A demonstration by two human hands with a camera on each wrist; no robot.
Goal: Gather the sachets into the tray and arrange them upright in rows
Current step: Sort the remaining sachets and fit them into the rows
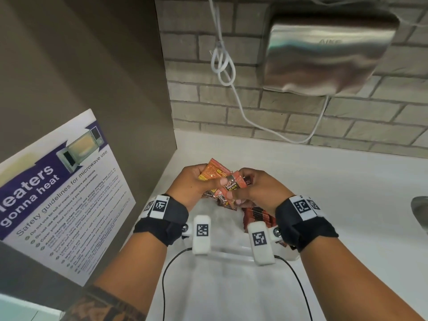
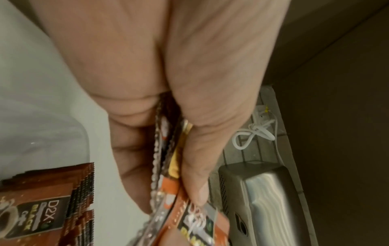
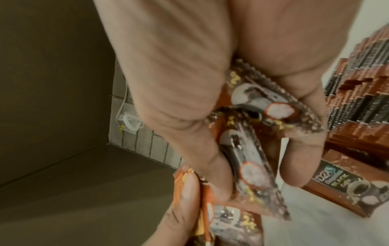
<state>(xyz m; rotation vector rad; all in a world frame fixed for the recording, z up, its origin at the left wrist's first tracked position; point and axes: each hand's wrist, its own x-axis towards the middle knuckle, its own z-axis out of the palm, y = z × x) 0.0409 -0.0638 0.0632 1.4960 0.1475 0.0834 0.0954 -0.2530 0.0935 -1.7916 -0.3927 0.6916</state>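
Both hands are raised over a clear tray (image 1: 231,256) on the white counter. My left hand (image 1: 196,184) pinches a bunch of orange-brown coffee sachets (image 1: 213,172), seen edge-on between thumb and fingers (image 2: 164,166). My right hand (image 1: 257,188) grips several more sachets (image 1: 234,184), fanned between thumb and fingers (image 3: 252,149). A row of sachets (image 1: 254,214) stands upright in the tray under my right hand, with the row's front sachet (image 2: 42,208) and the stacked rows (image 3: 357,99) showing in the wrist views.
A brown cabinet wall with a microwave safety poster (image 1: 58,195) is close on the left. A steel hand dryer (image 1: 328,54) and its white cable (image 1: 222,63) hang on the brick wall behind. A metal tap (image 1: 419,209) is at the right edge.
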